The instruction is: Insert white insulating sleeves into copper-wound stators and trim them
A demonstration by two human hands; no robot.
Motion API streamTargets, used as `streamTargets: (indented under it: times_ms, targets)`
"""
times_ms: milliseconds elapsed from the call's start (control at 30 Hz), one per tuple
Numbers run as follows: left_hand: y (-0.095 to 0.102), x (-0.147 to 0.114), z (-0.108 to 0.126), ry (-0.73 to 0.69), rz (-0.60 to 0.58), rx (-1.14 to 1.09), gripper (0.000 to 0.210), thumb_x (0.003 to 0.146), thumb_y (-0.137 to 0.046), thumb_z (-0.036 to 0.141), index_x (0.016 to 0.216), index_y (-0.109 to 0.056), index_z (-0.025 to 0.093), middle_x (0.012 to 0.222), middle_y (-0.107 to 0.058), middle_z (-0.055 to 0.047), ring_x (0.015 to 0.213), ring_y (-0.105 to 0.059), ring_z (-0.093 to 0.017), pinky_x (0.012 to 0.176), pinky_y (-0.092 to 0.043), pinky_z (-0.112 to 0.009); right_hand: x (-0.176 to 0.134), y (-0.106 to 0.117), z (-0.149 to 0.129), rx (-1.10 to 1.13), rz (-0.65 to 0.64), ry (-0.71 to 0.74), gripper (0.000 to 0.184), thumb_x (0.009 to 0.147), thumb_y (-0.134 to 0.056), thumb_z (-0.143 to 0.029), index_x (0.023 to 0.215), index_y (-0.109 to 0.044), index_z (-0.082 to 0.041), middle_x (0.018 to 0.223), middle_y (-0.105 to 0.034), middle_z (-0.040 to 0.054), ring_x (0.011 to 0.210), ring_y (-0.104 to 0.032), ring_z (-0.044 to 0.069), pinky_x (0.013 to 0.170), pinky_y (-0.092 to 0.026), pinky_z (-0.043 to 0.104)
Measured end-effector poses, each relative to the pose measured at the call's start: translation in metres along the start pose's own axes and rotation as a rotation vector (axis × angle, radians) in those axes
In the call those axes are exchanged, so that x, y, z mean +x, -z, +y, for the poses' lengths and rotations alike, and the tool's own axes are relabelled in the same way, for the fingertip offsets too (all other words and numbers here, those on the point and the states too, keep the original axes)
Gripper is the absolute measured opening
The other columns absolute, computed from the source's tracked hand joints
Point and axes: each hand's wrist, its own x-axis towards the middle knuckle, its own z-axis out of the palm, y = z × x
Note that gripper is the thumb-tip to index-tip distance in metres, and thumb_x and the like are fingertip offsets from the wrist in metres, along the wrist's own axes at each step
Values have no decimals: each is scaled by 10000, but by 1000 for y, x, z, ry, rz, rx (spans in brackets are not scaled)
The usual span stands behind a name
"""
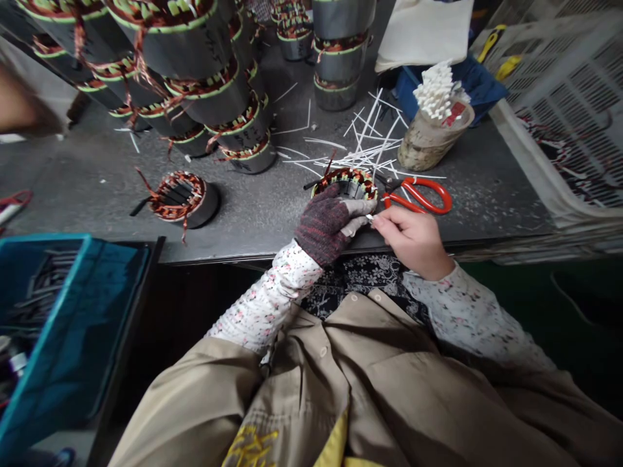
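Note:
A motor stator (351, 184) with copper windings and yellow-green insulation at its rim lies at the front of the bench. My left hand (326, 224), in a dark knit glove with pale fingertips, is closed over its near left side and covers part of it. At the stator's near right edge, the bare thumb and fingers of my right hand (411, 237) pinch a small white strand (370, 218). Most of that strand is hidden. Red-handled scissors (426, 196) lie just beyond my right hand, their blades toward the stator.
Loose white strands (372, 146) are scattered behind the stator. A cup (431, 139) holds a bundle of white pieces. Stacked stators (199, 97) rise at the back left; another stator (182, 201) sits alone. A teal bin (73, 292) and white crate (549, 149) flank the workspace.

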Motion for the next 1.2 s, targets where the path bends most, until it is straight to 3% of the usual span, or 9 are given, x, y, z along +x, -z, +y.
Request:
streamTargets:
  times_ms: [167, 333, 467, 600, 700, 800, 933, 1100, 1200]
  targets:
    - [1, 1, -2, -1, -80, 8, 243, 998, -559, 331, 1184, -690, 246, 1112, -774, -41, 1080, -720, -171, 1162, -461, -457, 9, -5, 0, 58, 36, -74, 289, 820, -669, -408, 631, -570, -214, 518, -472, -38, 489, -388, 100, 496, -294, 279]
    - [1, 1, 0, -21, -54, 50, 237, 994, -535, 308, 1158, -693, 242, 1098, -775, -36, 1074, -718, -176, 1169, -439, -481, 3, 7, -20, 41, -82, -9, 364, 849, -633, -431, 572, -561, -207, 505, -485, -25, 504, -410, 103, 513, -307, 292]
    - [0, 2, 6, 7, -60, 95, 217, 1004, -532, 325, 1127, -677, 220, 1096, -760, -37, 1080, -703, -179, 1099, -498, -451, -1, 21, -23, 313, -10, -33, 284, 909, -600, -411, 707, -671, -226, 594, -562, -11, 531, -477, 113, 518, -389, 288]
    - [-2, -2, 2, 10, 56, 85, 328, 960, -610, 435, 1141, -600, 162, 1317, -634, -140, 1224, -628, -229, 1000, -569, -414, -3, 16, -18, 689, -90, -102, 331, 839, -667, -537, 744, -647, -220, 1027, -684, 69, 731, -619, 149, 588, -489, 312]
    - [-1, -3, -2, -58, 77, 143, 251, 949, -613, 466, 969, -582, 218, 1195, -676, -123, 1099, -659, -216, 919, -595, -394, -11, 15, -15, 807, -227, -199, 394, 830, -654, -588, 691, -594, -224, 857, -665, 64, 735, -613, 181, 633, -511, 357]
    - [1, -2, 0, -74, 19, 195, 237, 962, -599, 433, 864, -559, 221, 974, -710, -72, 960, -677, -204, 939, -582, -427, -16, 25, -17, 829, -152, -250, 356, 850, -683, -451, 600, -550, -236, 586, -492, 0, 587, -495, 151, 573, -453, 337]
    - [-1, 1, 2, -59, -90, 204, 256, 958, -601, 410, 825, -577, 192, 806, -685, -30, 834, -676, -189, 1062, -515, -496, 16, 17, -28, 970, 76, -275, 293, 894, -607, -308, 628, -505, -239, 644, -452, -9, 634, -508, 136, 653, -496, 332]
    - [-3, 3, -8, -74, -208, 181, 348, 892, -633, 538, 754, -601, 220, 769, -688, -53, 876, -685, -253, 1057, -537, -544, 62, -25, -37, 815, 98, -312, 401, 942, -496, -562, 707, -443, -241, 728, -521, 8, 691, -608, 148, 679, -533, 345]
    - [7, 4, -1, -38, -218, 261, 345, 925, -608, 535, 821, -651, 209, 860, -734, -65, 909, -705, -226, 1105, -531, -465, 42, -6, -26, 558, 139, -118, 403, 887, -525, -652, 790, -555, -262, 807, -638, 64, 703, -637, 205, 619, -504, 387]
